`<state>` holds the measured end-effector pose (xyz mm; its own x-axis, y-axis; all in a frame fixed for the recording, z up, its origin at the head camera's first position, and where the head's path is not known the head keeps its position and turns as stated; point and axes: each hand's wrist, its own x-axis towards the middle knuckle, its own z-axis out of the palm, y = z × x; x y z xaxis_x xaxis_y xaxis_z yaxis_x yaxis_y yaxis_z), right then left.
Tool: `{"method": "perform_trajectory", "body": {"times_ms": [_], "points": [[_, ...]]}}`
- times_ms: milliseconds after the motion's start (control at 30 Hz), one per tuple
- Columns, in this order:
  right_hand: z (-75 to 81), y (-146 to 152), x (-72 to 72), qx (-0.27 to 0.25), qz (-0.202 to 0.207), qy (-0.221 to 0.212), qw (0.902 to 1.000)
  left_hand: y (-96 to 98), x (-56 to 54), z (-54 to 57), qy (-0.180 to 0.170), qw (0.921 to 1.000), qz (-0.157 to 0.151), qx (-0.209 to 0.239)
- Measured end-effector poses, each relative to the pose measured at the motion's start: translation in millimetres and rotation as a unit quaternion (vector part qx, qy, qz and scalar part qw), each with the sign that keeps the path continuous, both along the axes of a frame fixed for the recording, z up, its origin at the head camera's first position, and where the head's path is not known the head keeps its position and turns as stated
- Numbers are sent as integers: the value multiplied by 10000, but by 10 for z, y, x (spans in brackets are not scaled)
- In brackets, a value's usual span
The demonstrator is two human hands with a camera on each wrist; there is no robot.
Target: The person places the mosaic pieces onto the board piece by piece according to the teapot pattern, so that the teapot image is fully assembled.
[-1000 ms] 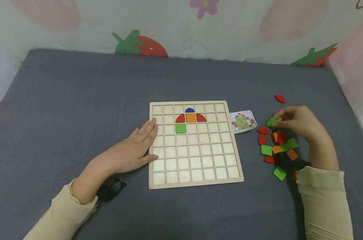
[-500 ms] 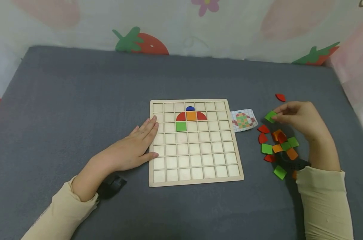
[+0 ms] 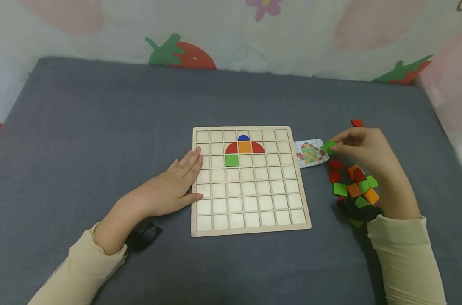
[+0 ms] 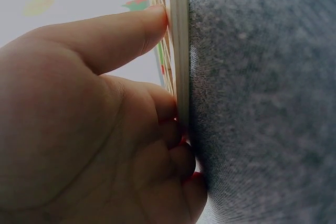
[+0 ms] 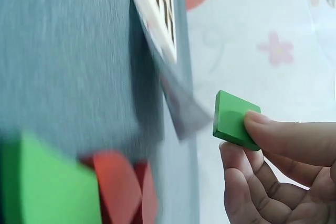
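A wooden grid board lies mid-table. Near its top sit a blue half-round, two red quarter-rounds, an orange square and a green square. My left hand rests on the board's left edge with fingers extended; the left wrist view shows thumb and fingertips against that edge. Between thumb and fingers my right hand pinches a green square tile, held in the air by the right end of the pattern card.
Right of the board lies a loose pile of red, orange and green pieces, partly hidden by the right wrist's black camera. A red piece lies apart behind the right hand. A strawberry-print cloth hangs behind the table.
My right hand has lifted the green tile and carried it left to the card's edge. Several pile pieces have shifted near the right wrist. My left hand keeps its place on the board.
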<state>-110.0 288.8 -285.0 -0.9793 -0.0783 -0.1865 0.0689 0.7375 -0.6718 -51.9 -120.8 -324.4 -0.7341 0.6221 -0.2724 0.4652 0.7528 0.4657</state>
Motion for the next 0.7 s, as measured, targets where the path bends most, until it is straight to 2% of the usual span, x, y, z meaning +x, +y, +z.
{"method": "perform_trajectory", "body": {"times_ms": [300, 500, 700], "points": [[-5, -302, -16, -72, 744, 162, 9971, 1, -6, -12, 67, 10000, -5, 24], [-15, -488, -12, -288, 924, -97, 9953, -3, -2, -28, 143, 9999, -16, 71], [-16, -691, -31, -470, 1153, -117, 9921, -8, -2, -23, 175, 9998, -21, 79]]}}
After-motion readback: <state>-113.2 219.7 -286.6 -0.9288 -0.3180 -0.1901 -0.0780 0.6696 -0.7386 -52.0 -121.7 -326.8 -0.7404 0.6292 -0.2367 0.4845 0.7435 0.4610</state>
